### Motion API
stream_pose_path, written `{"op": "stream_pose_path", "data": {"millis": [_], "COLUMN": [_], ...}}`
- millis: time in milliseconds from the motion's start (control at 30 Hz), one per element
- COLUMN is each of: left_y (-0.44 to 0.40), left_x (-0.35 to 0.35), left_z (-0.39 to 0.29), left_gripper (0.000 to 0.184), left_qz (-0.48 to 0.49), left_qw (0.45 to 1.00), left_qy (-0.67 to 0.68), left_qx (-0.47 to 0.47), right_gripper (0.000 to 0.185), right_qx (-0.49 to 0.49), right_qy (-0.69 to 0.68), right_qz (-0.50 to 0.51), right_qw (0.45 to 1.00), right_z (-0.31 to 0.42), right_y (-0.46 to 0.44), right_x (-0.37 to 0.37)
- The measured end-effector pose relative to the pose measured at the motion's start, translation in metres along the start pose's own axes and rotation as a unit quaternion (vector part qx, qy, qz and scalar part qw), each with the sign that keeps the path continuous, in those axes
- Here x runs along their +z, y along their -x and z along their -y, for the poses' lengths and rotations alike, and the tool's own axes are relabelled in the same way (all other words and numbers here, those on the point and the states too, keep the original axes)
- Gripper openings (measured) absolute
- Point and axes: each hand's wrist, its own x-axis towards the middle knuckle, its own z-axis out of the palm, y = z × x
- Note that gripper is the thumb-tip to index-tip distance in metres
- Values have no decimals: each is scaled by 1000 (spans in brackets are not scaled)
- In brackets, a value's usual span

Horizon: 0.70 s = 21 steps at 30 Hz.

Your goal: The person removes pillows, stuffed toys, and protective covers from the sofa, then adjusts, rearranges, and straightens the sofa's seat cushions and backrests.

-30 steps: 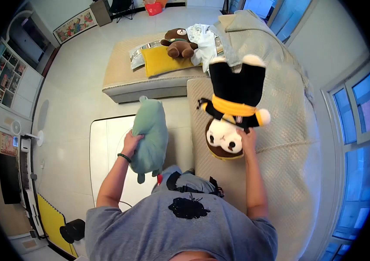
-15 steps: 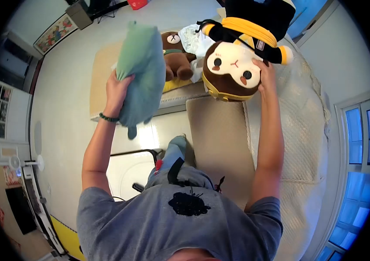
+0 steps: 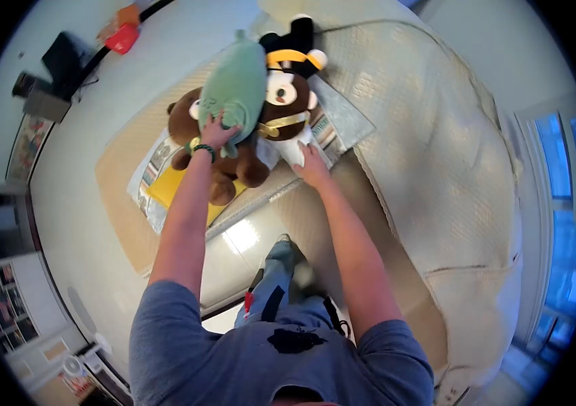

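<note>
My left hand (image 3: 218,130) presses on the lower end of the green plush (image 3: 235,84), fingers spread. The green plush lies over a brown bear plush (image 3: 223,177), which rests on a yellow cushion (image 3: 168,189). To the right, a monkey plush in black clothes (image 3: 286,95) lies with its head toward me. Just below its head, my right hand (image 3: 313,164) is at the white cloth (image 3: 293,147), fingers partly bent around its edge. A patterned cushion (image 3: 328,139) shows beside that cloth.
The beige sofa seat (image 3: 122,223) bears the plushes. A quilted cover (image 3: 430,162) spreads over the sofa on the right. At the upper left, a red bag (image 3: 122,38) and a black chair (image 3: 64,59) stand on the floor. My legs are below the seat.
Both plushes have moved onto the far seat. The monkey plush has left my right hand, which is now at the white cloth. My left hand has loosened on the green plush. My view has turned.
</note>
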Motion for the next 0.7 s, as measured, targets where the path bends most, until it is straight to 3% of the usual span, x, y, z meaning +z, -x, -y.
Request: {"op": "stream_pose_path", "data": {"millis": [67, 133, 233, 300, 367, 400, 500, 600, 667, 700], "left_y": [-11, 9, 46, 50, 47, 43, 66, 88, 128, 133], "left_x": [11, -7, -22, -21, -25, -26, -32, -23, -18, 2], "left_z": [5, 2, -1, 3, 6, 12, -11, -31, -81, -78], "left_gripper": [92, 90, 88, 85, 87, 88, 79, 75, 74, 73], "left_qz": [8, -15, -133, -218, -217, -223, -233, -252, -190, -208], "left_qw": [999, 997, 989, 966, 966, 956, 950, 945, 963, 950], "left_qy": [-43, -78, -43, -40, -57, -72, -81, -164, -182, -197], "left_qx": [-4, 9, 58, 133, 132, 176, 193, 130, 61, 123], "right_gripper": [64, 58, 44, 38, 36, 35, 34, 34, 35, 36], "right_qx": [30, 49, 73, 223, 312, 347, 454, 454, 466, 439], "right_qy": [-31, -33, -67, -18, -54, -68, -23, -49, -72, -50], "right_qz": [74, 77, 66, 177, 129, 105, 68, 14, -13, 4], "right_qw": [996, 995, 993, 958, 940, 929, 888, 889, 881, 897], "right_z": [-21, -51, -101, -115, -154, -172, -189, -192, -199, -215], "right_y": [24, 74, 176, 233, 297, 332, 419, 491, 512, 526], "right_x": [5, 0, -2, -25, -13, -8, -15, -10, 11, 36]}}
